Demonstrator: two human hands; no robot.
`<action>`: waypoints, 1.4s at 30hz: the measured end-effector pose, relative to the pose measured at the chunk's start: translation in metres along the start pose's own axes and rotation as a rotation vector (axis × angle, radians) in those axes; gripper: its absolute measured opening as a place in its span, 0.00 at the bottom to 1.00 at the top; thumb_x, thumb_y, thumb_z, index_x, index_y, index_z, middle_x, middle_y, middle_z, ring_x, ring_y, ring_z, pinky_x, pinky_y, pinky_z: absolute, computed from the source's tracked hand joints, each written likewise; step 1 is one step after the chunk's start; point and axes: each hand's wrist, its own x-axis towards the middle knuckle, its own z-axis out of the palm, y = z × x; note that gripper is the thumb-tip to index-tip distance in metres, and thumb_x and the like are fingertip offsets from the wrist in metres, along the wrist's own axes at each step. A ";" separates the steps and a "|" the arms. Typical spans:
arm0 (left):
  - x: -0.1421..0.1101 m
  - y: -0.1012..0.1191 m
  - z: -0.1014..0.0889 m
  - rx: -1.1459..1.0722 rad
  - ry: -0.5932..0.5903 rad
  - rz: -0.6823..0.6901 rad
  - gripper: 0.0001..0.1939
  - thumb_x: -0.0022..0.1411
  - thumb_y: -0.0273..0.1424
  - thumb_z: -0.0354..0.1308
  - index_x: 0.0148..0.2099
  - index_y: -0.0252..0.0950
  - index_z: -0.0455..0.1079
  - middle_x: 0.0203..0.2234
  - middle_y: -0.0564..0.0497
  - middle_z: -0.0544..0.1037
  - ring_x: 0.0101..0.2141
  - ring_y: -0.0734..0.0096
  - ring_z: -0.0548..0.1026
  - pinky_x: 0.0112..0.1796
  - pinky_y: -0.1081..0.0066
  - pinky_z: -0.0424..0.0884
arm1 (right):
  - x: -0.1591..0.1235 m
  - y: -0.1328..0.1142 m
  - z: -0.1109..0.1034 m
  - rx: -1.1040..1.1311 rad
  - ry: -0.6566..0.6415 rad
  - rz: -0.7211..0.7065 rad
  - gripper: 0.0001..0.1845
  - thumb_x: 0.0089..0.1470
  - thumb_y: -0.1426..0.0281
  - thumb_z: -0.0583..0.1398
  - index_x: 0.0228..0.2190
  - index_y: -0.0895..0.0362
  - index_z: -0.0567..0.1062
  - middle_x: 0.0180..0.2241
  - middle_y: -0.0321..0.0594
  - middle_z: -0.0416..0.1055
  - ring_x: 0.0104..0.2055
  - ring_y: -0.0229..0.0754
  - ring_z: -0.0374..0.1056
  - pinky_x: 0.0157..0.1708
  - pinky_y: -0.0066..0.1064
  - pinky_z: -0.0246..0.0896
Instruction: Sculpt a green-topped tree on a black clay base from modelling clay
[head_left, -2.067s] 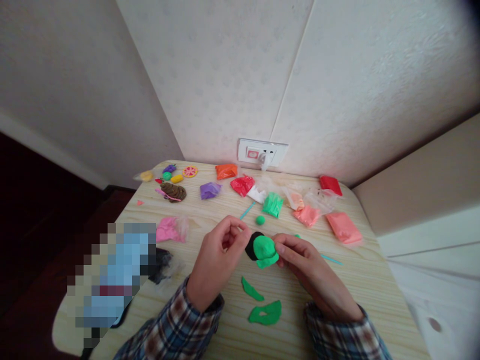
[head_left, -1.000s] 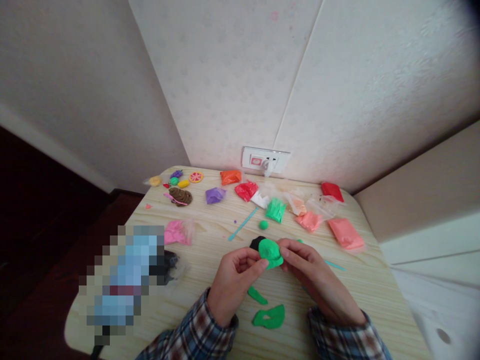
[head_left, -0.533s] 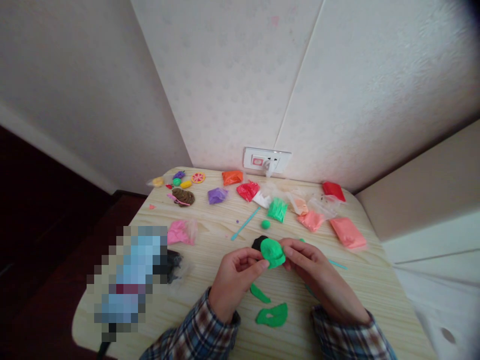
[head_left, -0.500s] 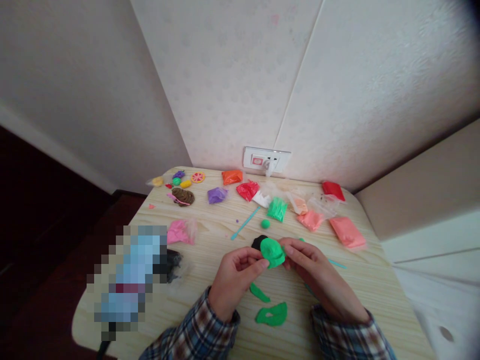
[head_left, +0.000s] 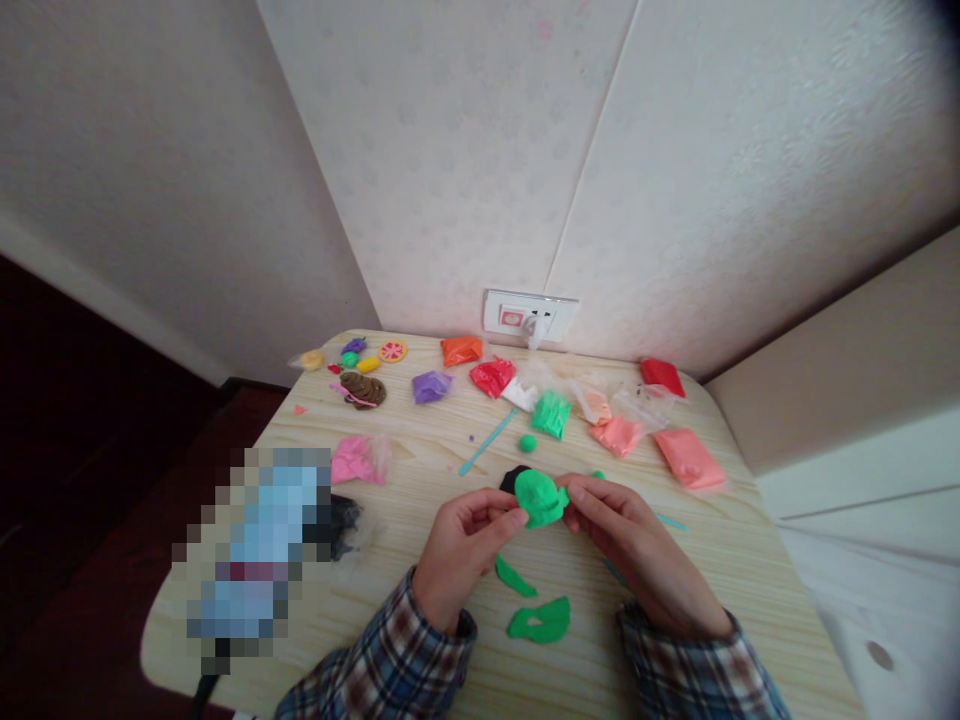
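I see the left hand (head_left: 469,548) and right hand (head_left: 634,540) pinching the green clay piece (head_left: 536,495) between nearly closed fingers above the desk (head_left: 420,440), edges only, presumably sparing its soft shape; flat green scraps (head_left: 555,620) lie within reach.

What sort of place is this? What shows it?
Probably a room in a home, though that's a guess: a small wood-grain table stands by a patterned wall with a wall socket just above the tabletop.
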 end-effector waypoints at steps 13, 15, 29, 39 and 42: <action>0.003 -0.004 -0.003 0.031 -0.004 0.040 0.20 0.42 0.43 0.66 0.30 0.31 0.70 0.13 0.61 0.61 0.14 0.86 0.52 0.15 0.78 0.45 | 0.004 0.000 0.003 0.023 0.040 -0.038 0.17 0.53 0.57 0.59 0.23 0.57 0.71 0.24 0.35 0.64 0.30 0.39 0.59 0.33 0.30 0.53; 0.003 -0.004 -0.002 0.026 -0.006 0.050 0.20 0.43 0.42 0.66 0.30 0.31 0.70 0.13 0.61 0.60 0.13 0.86 0.52 0.15 0.78 0.45 | 0.004 0.000 0.004 0.035 0.031 -0.037 0.17 0.53 0.57 0.59 0.23 0.57 0.72 0.23 0.35 0.64 0.30 0.38 0.59 0.33 0.29 0.52; -0.001 -0.001 -0.006 0.136 0.025 0.160 0.14 0.44 0.36 0.63 0.29 0.30 0.73 0.15 0.58 0.62 0.19 0.80 0.57 0.21 0.76 0.51 | 0.002 -0.001 0.004 0.074 0.030 0.000 0.16 0.52 0.56 0.60 0.25 0.57 0.72 0.23 0.34 0.63 0.30 0.37 0.57 0.33 0.29 0.50; -0.003 0.007 -0.003 0.162 0.045 0.191 0.12 0.44 0.36 0.62 0.28 0.31 0.69 0.14 0.60 0.60 0.19 0.80 0.58 0.21 0.77 0.53 | 0.001 -0.001 0.003 0.071 0.030 -0.005 0.18 0.51 0.56 0.60 0.21 0.57 0.68 0.25 0.36 0.65 0.32 0.39 0.59 0.34 0.31 0.53; -0.002 0.005 -0.003 0.165 0.050 0.199 0.12 0.44 0.36 0.62 0.27 0.31 0.68 0.14 0.59 0.61 0.18 0.80 0.58 0.21 0.77 0.54 | 0.002 -0.001 0.003 0.054 0.041 -0.006 0.17 0.52 0.56 0.59 0.23 0.57 0.71 0.24 0.35 0.64 0.31 0.39 0.59 0.33 0.30 0.52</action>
